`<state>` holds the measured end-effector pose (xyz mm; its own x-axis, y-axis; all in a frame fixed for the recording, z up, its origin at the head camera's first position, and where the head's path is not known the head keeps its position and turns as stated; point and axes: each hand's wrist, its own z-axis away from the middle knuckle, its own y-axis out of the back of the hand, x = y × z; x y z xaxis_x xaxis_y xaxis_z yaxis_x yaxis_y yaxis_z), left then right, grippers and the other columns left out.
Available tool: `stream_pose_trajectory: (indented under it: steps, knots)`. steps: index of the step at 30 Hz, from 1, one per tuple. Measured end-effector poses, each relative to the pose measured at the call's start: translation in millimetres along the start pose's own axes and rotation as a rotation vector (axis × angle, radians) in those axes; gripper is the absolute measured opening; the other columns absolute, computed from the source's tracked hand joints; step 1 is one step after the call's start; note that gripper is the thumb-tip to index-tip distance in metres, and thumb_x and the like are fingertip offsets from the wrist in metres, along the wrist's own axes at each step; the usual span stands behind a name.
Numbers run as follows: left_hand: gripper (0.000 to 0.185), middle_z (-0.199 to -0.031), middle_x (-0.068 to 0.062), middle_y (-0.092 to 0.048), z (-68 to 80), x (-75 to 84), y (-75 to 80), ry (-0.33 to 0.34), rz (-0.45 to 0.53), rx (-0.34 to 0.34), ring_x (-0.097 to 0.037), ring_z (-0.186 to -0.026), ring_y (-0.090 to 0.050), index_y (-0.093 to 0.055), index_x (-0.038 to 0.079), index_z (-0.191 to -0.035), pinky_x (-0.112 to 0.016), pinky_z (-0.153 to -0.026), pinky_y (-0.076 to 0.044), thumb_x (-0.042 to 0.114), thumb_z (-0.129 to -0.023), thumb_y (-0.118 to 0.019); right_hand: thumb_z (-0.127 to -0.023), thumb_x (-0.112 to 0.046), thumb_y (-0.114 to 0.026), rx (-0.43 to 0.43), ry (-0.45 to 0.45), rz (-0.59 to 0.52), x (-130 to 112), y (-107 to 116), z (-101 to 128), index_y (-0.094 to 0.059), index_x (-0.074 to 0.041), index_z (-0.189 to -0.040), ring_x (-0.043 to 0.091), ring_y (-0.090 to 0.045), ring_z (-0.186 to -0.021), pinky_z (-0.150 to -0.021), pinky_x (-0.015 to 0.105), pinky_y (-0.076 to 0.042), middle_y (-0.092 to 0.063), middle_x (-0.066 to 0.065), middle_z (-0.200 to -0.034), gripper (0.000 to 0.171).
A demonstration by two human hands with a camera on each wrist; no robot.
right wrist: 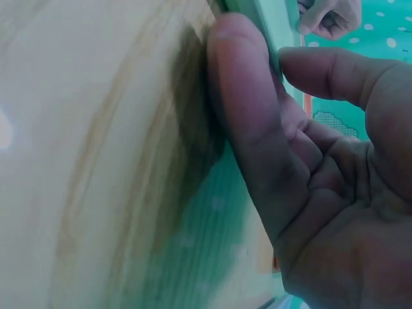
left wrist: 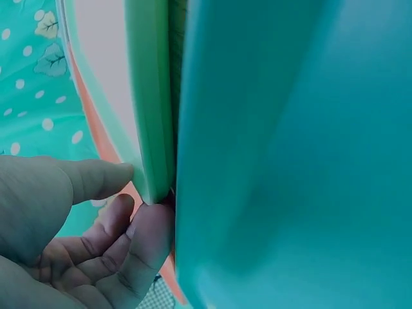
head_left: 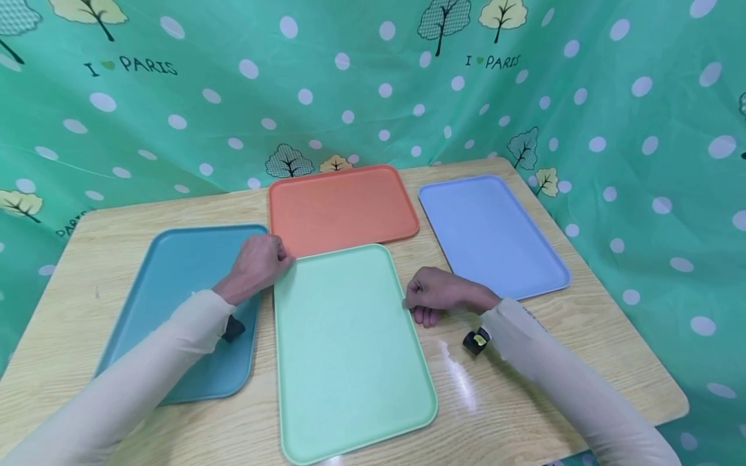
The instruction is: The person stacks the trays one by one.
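A light green tray [head_left: 352, 349] lies lengthwise in front of me in the head view. My left hand [head_left: 260, 262] pinches its far left corner; in the left wrist view the thumb [left wrist: 103, 179] is on the green rim and the index finger [left wrist: 149, 241] is below it. At the tray's right edge, my right hand [head_left: 434, 291] holds the rim between thumb [right wrist: 328, 71] and index finger [right wrist: 241, 84], the other fingers curled in. A teal tray [head_left: 192, 272] lies under the left forearm, close beside the green one.
Behind the green tray is an orange-red tray [head_left: 344, 207], and at the back right a periwinkle-blue tray [head_left: 489, 233]. All are on a wooden table [head_left: 618, 362] with a rounded right corner. A green dotted curtain [head_left: 350, 84] hangs behind and to the right.
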<state>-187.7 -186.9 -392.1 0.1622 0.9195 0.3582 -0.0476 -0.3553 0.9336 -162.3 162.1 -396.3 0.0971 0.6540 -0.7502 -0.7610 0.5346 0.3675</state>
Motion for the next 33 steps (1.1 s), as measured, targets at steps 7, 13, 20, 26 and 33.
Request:
stream_pose_trajectory:
  steps: [7, 13, 20, 26, 33]
  knots:
    - [0.024, -0.066, -0.008, -0.063, -3.2, -6.6, 8.7, 0.044, 0.051, -0.067, -0.017, -0.056, -0.054, -0.067, 0.001, -0.078, -0.024, -0.048, -0.039, 0.019, -0.094, -0.063, -0.095, -0.014, -0.06, 0.177, 0.157, 0.213, -3, 7, -7, -0.07, -0.009, -0.084, 0.017, -0.065, -0.061, -0.061, 0.03, -0.056, -0.068, 0.005, -0.071, 0.015]
    - [0.023, -0.061, -0.007, -0.056, -11.4, -10.1, 11.9, 0.075, 0.052, -0.034, -0.018, -0.052, -0.05, -0.062, 0.0, -0.077, -0.025, -0.044, -0.034, 0.016, -0.093, -0.059, -0.09, -0.011, -0.063, 0.348, 0.306, 0.445, -1, 11, -17, -0.07, -0.013, -0.089, 0.009, -0.056, -0.067, -0.066, 0.026, -0.05, -0.064, -0.003, -0.075, 0.007]
    - [0.023, -0.068, -0.012, -0.055, -23.0, -12.3, 13.4, 0.11, 0.028, -0.029, -0.024, -0.059, -0.054, -0.06, -0.008, -0.097, -0.025, -0.048, -0.038, 0.013, -0.093, -0.054, -0.09, -0.008, -0.06, 0.49, 0.361, 0.57, 4, 13, -28, -0.069, -0.007, -0.095, 0.013, -0.06, -0.079, -0.072, 0.028, -0.052, -0.066, 0.003, -0.086, 0.011]
    - [0.021, -0.07, -0.013, -0.055, -32.3, -14.4, 15.7, 0.15, 0.008, -0.034, -0.024, -0.061, -0.054, -0.057, -0.006, -0.092, -0.024, -0.047, -0.037, 0.015, -0.093, -0.054, -0.091, -0.01, -0.062, 0.543, 0.356, 0.636, 5, 14, -33, -0.068, -0.007, -0.099, 0.015, -0.056, -0.08, -0.072, 0.03, -0.05, -0.063, 0.004, -0.089, 0.01]
    - [0.035, -0.051, 0.0, -0.038, -41.1, -22.1, 15.7, 0.165, 0.014, -0.033, -0.016, -0.046, -0.042, -0.045, 0.008, -0.062, -0.024, -0.043, -0.031, 0.015, -0.094, -0.054, -0.09, -0.009, -0.063, 0.559, 0.366, 0.645, 1, 16, -35, -0.067, -0.005, -0.102, 0.018, -0.058, -0.087, -0.078, 0.033, -0.051, -0.064, 0.006, -0.096, 0.013]
